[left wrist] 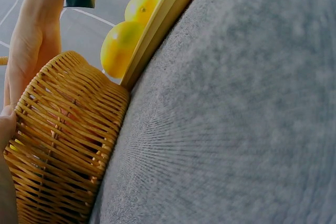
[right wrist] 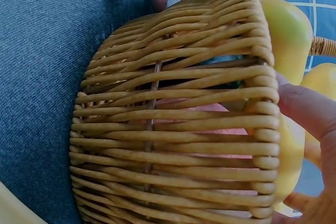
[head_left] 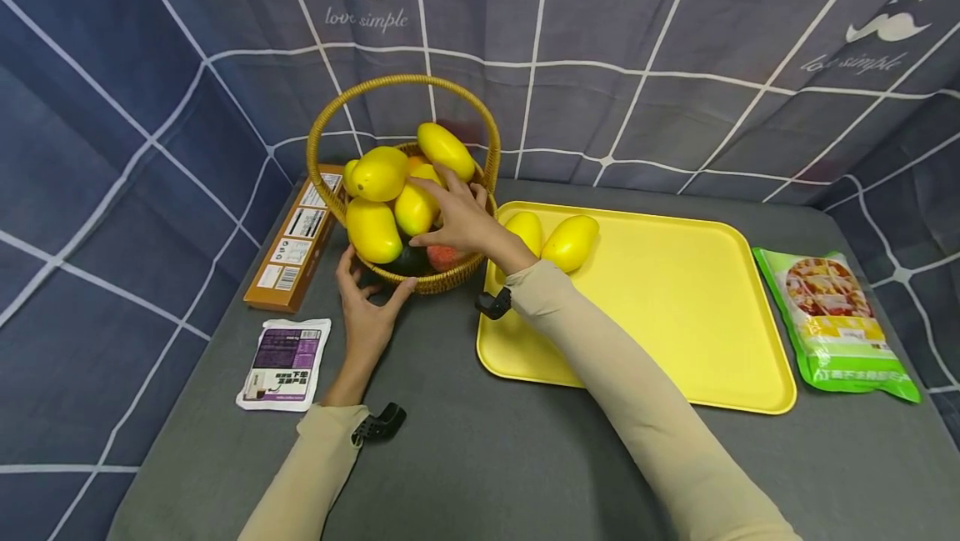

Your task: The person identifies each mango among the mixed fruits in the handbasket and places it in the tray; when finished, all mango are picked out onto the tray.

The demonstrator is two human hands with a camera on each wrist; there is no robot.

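A woven wicker basket (head_left: 442,281) with a tall hoop handle holds several yellow mangoes (head_left: 372,230), a dark green fruit (head_left: 408,261) and a reddish fruit (head_left: 444,256). My left hand (head_left: 367,316) grips the basket's front-left side, thumb at the rim and fingers against the outer wall. Over the fruit inside, my right hand (head_left: 465,216) spreads its thumb and fingers about a mango (head_left: 416,207); whether it bears the fruit's weight cannot be told. In the right wrist view, the right thumb (right wrist: 302,100) extends past the rim beside the mangoes.
Right of the basket lies a yellow tray (head_left: 675,308) with two mangoes (head_left: 570,242) at its left end. A green food packet (head_left: 840,324) is beyond it. An orange-brown box (head_left: 292,253) and a purple-white pouch (head_left: 285,363) lie at left. Patterned curtains (head_left: 570,107) hang behind.
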